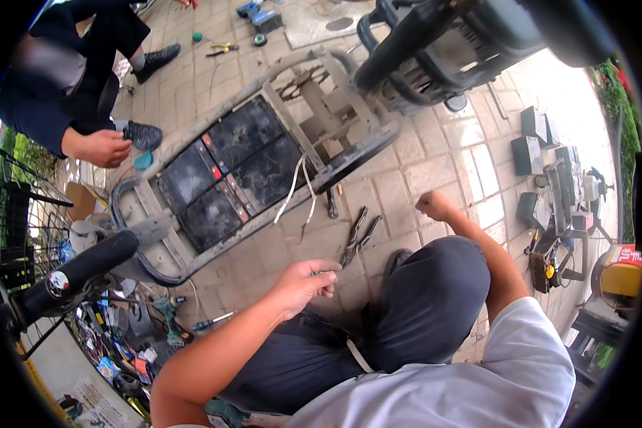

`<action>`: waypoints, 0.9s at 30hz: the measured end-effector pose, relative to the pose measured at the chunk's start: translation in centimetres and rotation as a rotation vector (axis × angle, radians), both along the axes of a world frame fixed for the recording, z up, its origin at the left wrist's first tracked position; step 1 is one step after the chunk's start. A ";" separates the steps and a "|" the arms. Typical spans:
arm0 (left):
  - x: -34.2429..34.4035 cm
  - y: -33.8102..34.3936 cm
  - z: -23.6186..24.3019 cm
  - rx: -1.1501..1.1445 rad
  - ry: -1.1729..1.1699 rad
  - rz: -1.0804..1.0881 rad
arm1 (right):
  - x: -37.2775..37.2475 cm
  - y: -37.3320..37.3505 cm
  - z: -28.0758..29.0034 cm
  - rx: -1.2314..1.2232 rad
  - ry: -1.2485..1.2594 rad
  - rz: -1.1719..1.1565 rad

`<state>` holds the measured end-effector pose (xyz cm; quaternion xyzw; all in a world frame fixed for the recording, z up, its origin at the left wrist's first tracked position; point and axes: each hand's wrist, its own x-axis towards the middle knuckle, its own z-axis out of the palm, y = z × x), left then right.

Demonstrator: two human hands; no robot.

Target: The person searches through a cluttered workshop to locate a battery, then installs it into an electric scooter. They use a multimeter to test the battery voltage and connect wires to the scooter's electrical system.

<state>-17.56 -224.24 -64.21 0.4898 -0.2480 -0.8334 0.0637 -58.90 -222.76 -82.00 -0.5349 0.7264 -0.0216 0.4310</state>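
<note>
My left hand (303, 287) is closed, thumb and fingers pinched together in front of my knees; whatever it may hold is too small to make out. Just beyond its fingertips a pair of pliers (352, 241) lies on the paving with its handles spread. My right hand (436, 206) is curled closed past my right knee, and its inside is hidden. In front of me stands a scooter frame (170, 279) with its deck open. Several black batteries (264, 171) with red terminals sit in its bay. White wires (292, 187) hang over the near frame rail.
Across the frame, another person's hand (103, 148) is near the batteries. A cordless drill (170, 314) and a screwdriver (214, 321) lie at left among loose tools. More black batteries (528, 155) stand at right by a toolbox (542, 265). Yellow-handled pliers (222, 49) lie at the back.
</note>
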 end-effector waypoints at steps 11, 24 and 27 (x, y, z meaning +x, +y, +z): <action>0.7 0.0 -24.4 -0.329 -0.485 -0.080 | 4.0 6.0 -1.2 -0.305 0.083 -0.259; -3.6 2.4 -22.6 -1.016 -0.737 -0.288 | 5.3 13.7 -0.9 -0.098 0.010 -0.292; -2.5 1.8 -22.2 -1.033 -0.773 -0.371 | 6.0 11.7 -0.9 -0.123 -0.013 -0.177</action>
